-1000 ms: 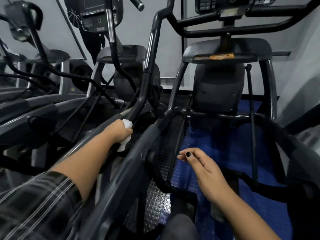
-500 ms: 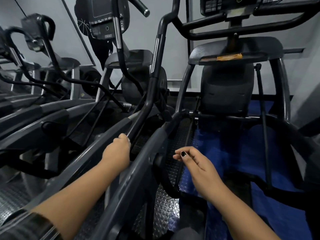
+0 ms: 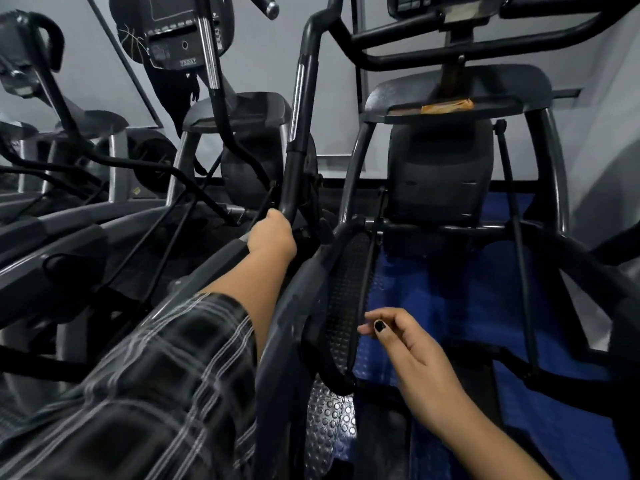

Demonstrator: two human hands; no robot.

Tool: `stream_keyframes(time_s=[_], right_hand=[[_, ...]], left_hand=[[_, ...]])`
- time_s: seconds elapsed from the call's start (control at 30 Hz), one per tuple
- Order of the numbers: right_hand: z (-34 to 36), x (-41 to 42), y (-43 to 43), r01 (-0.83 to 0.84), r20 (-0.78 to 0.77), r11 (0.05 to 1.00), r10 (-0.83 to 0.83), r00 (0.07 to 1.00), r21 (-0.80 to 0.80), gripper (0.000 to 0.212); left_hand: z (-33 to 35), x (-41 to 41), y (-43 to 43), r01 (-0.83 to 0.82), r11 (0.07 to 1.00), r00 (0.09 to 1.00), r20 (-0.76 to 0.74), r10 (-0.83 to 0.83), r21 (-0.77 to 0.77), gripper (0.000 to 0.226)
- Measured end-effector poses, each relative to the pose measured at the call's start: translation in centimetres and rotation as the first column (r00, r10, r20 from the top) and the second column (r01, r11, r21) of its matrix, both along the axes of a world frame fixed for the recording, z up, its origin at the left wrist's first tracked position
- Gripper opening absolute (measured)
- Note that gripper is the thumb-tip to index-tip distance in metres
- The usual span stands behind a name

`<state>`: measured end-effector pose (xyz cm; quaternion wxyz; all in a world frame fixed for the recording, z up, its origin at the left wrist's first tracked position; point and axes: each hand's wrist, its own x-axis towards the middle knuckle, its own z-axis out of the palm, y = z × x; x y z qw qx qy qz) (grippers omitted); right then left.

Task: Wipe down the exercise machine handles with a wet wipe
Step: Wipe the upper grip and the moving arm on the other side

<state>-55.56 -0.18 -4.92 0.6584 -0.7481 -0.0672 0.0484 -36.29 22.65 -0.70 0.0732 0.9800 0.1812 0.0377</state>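
Where black handle bar drops through centre of frame, left hand wraps its lower end, fingers curled tight round it. Wipe not visible; probably hidden inside fist, cannot tell. Right hand hangs lower right, fingers loosely bent, holding nothing, near blue floor mat. Best approach, likely: keep firm squeeze, slide upward along full length, twist to catch back side.

no legible text (console label blurred)
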Motion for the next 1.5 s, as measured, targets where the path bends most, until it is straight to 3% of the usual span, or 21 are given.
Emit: stream_keyframes(time_s=[0.13, 0.23, 0.3, 0.4, 0.47, 0.53, 0.63, 0.87, 0.97, 1.07, 1.23, 1.33, 1.43, 1.5], right_hand=[[-1.1, -3.0, 1.0, -0.023, -0.084, 1.000, 0.022, 0.996, -0.012, 0.017], [-1.3, -5.5, 1.5, -0.066, -0.129, 0.997, 0.060, 0.990, -0.041, 0.017], [-1.1, -6.6, 1.6, -0.069, -0.152, 0.998, 0.066, 0.986, -0.011, 0.017], [-0.4, -8.6, 2.0, -0.064, -0.138, 0.998, 0.062, 0.988, -0.006, 0.019], [0.1, -9.7, 2.4, -0.035, -0.102, 0.999, 0.035, 0.994, -0.004, 0.019], [0.6, -10.7, 2.8, -0.024, -0.073, 1.000, 0.024, 0.997, 0.006, 0.018], [1.5, -12.6, 3.5, -0.023, -0.056, 1.000, 0.024, 0.998, 0.012, 0.017], [2.6, -16.7, 5.3, -0.026, -0.011, 1.000, 0.026, 1.000, -0.012, 0.018], [2.6, -18.6, 5.8, -0.020, -0.005, 1.000, 0.020, 1.000, -0.024, 0.018], [2.6, -20.1, 6.2, -0.019, -0.001, 0.999, 0.019, 1.000, -0.038, 0.018], [2.7, -21.8, 7.0, -0.008, 0.011, 0.999, 0.009, 1.000, -0.050, 0.018], [2.8, -22.8, 7.7, -0.007, -0.001, 0.999, 0.007, 1.000, -0.049, 0.019], [2.6, -24.0, 8.6, -0.027, -0.003, 0.996, 0.027, 1.000, -0.083, 0.019], [2.3, -24.2, 8.7, -0.025, -0.005, 0.996, 0.025, 1.000, -0.081, 0.020]], left_hand=[[1.4, 0.8, 0.9, 0.065, 0.997, 0.993, -0.102, -0.067, -0.032, 0.041], [3.0, -1.7, 0.9, 0.097, 0.971, 0.968, -0.208, -0.143, -0.218, 0.021], [2.9, -4.0, 1.9, 0.029, 0.868, 0.942, -0.276, -0.189, -0.495, 0.016], [1.7, -5.8, 4.8, -0.072, 0.839, 0.958, -0.272, -0.092, -0.539, 0.028], [1.6, -8.2, 5.3, -0.087, 0.745, 0.930, -0.321, -0.176, -0.662, 0.022], [2.0, -11.2, 5.0, -0.065, 0.640, 0.902, -0.319, -0.290, -0.765, 0.033], [1.3, -14.1, 5.8, -0.084, 0.541, 0.893, -0.305, -0.332, -0.837, 0.036], [0.7, -19.0, 7.2, -0.189, 0.456, 0.923, -0.316, -0.220, -0.870, 0.026], [0.6, -20.5, 7.2, -0.158, 0.502, 0.933, -0.295, -0.207, -0.850, 0.022], [0.5, -21.7, 7.3, -0.181, 0.485, 0.946, -0.286, -0.150, -0.855, 0.017], [0.4, -23.3, 7.5, -0.128, 0.541, 0.956, -0.249, -0.156, -0.831, 0.029], [-0.7, -23.9, 7.5, -0.056, 0.554, 0.989, -0.120, -0.080, -0.831, 0.043], [-2.0, -24.9, 7.6, 0.032, 0.625, 0.999, 0.024, -0.021, -0.780, 0.063], [-2.3, -25.1, 6.9, 0.055, 0.656, 0.998, 0.069, -0.005, -0.753, 0.064]])
